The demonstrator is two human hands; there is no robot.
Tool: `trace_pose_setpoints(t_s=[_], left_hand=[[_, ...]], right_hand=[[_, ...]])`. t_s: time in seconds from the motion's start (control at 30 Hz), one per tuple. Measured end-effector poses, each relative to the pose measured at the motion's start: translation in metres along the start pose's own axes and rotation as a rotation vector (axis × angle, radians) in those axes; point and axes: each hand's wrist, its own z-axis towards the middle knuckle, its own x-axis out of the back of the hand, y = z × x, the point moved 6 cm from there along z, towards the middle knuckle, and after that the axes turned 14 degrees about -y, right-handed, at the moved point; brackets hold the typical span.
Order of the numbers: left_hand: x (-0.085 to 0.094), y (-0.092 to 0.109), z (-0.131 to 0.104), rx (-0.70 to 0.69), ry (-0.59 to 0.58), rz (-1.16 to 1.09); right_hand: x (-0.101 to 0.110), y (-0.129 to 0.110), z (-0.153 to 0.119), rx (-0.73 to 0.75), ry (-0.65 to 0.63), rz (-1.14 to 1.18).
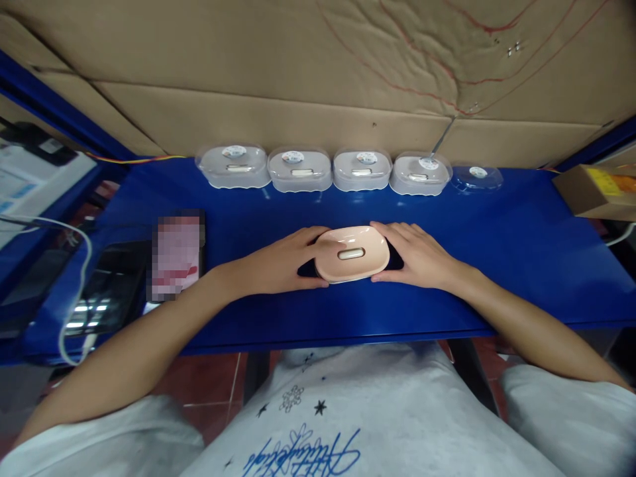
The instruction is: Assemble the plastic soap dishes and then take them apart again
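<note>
A peach-coloured soap dish [328, 265], oval and glossy with a pale slotted piece in its middle, is held level above the blue table in front of me. My left hand [291, 260] grips its left end, thumb on the near side and fingers round the far side. At the opposite end, my right hand [420, 255] holds it the same way. A thin white edge shows under the dish's near rim; its underside is hidden.
Several pale soap dishes with clear lids [299, 173] line the back of the blue table [308, 318]. A separate clear lid [477, 177] lies at their right. A phone with a blurred screen [176, 255], a dark tablet-like slab [106, 285] and a white cable [64, 331] are at left; a cardboard box [576, 192] stands right.
</note>
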Motion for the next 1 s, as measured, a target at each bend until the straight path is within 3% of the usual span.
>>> trace_pose_setpoints(t_s=[0.17, 0.27, 0.37, 0.5, 0.6, 0.7, 1.0], left_hand=[[0.001, 0.002, 0.002, -0.039, 0.002, 0.078], [-0.001, 0.002, 0.002, -0.020, -0.006, 0.119], [-0.002, 0.002, 0.001, -0.016, -0.012, 0.145], [-0.002, 0.002, 0.001, -0.016, -0.018, 0.150], [-0.002, 0.002, 0.001, -0.004, -0.028, 0.151], [-0.003, 0.002, 0.001, -0.002, -0.031, 0.156], [-0.002, 0.003, 0.001, -0.013, -0.016, 0.151]], right_hand=[[0.002, 0.002, 0.000, 0.028, -0.017, -0.001], [0.014, 0.012, -0.005, 0.013, 0.036, 0.015], [0.038, 0.044, -0.016, -0.175, 0.227, 0.059], [0.064, 0.108, -0.039, -0.555, 0.450, 0.036], [0.069, 0.149, -0.050, -0.713, 0.434, -0.015], [0.064, 0.172, -0.054, -0.788, 0.375, -0.032], [0.059, 0.179, -0.055, -0.870, 0.306, -0.055]])
